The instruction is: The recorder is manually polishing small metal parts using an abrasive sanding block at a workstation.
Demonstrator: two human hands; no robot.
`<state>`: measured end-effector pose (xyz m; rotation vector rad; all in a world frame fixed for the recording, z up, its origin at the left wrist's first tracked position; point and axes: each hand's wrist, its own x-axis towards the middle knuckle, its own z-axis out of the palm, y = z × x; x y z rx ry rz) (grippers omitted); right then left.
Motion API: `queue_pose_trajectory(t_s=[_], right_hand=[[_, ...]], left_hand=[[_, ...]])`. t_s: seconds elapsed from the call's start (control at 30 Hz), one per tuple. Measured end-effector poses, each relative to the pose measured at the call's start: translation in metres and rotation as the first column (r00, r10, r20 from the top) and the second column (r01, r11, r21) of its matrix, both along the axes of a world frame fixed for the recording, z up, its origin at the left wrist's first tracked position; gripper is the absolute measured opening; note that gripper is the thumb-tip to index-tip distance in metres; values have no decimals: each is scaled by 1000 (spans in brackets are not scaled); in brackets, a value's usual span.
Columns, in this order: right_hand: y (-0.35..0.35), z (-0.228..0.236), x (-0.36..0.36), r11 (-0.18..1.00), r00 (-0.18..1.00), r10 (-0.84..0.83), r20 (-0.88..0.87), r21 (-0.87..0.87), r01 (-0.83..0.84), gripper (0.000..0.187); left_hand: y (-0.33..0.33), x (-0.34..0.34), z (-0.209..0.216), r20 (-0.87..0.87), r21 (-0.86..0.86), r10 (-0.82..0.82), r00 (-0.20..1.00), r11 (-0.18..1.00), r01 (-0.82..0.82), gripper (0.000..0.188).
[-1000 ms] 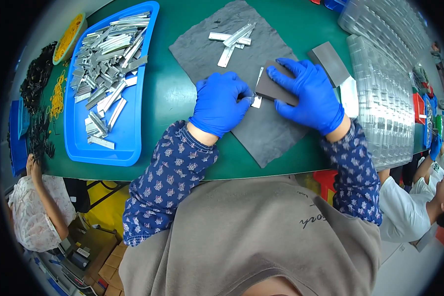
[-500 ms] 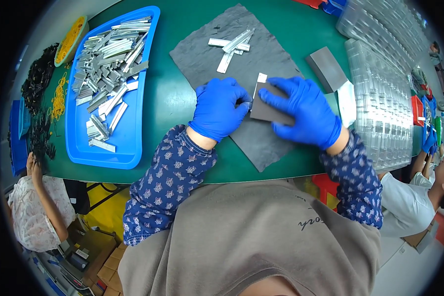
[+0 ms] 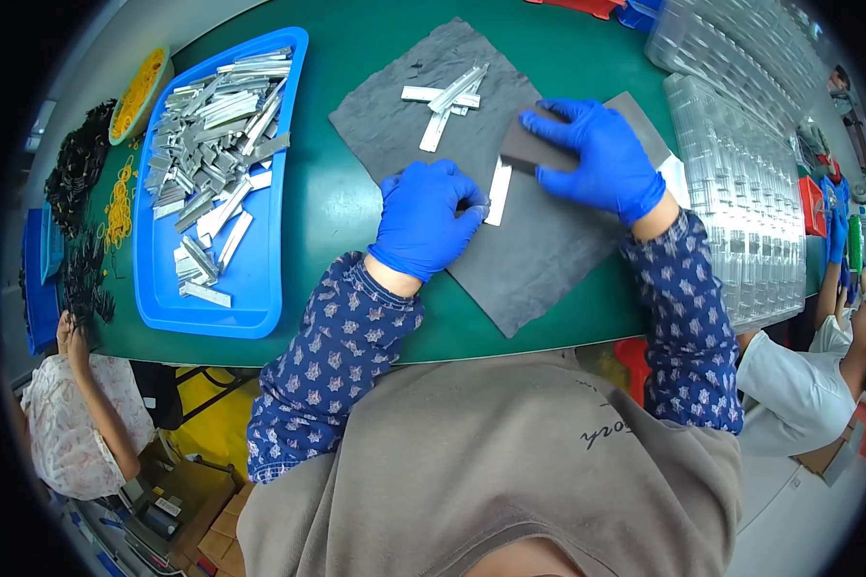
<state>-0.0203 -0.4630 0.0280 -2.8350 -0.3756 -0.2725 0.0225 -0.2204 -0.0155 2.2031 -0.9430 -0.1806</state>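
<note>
On the dark grey cloth [image 3: 539, 260] lies one flat metal strip [image 3: 497, 179] — the left hand [image 3: 425, 217], gloved blue, presses its curled fingers just beside it, while the right hand [image 3: 598, 159] grips one dark sanding block [image 3: 526, 150] at the strip's far end. About five more strips [image 3: 445, 101] sit at the cloth's far part — one blue tray [image 3: 260, 298] of many lies left of it.

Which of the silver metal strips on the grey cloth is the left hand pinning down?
The lone flat silver strip at the left hand's fingertips, beside the dark block; the other strips lie piled farther up the grey cloth, untouched.
</note>
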Motion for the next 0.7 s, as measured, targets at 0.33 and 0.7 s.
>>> queue_pose_trajectory(t_s=[0.33, 0.7], right_hand=[[21, 16, -14, 985, 985, 126, -119, -103, -138, 60], [11, 18, 1, 990, 991, 83, -109, -105, -95, 57]], left_hand=[[2, -2, 3, 21, 19, 12, 1000, 1000, -12, 4], [1, -4, 5, 40, 20, -1, 999, 1000, 0, 6]])
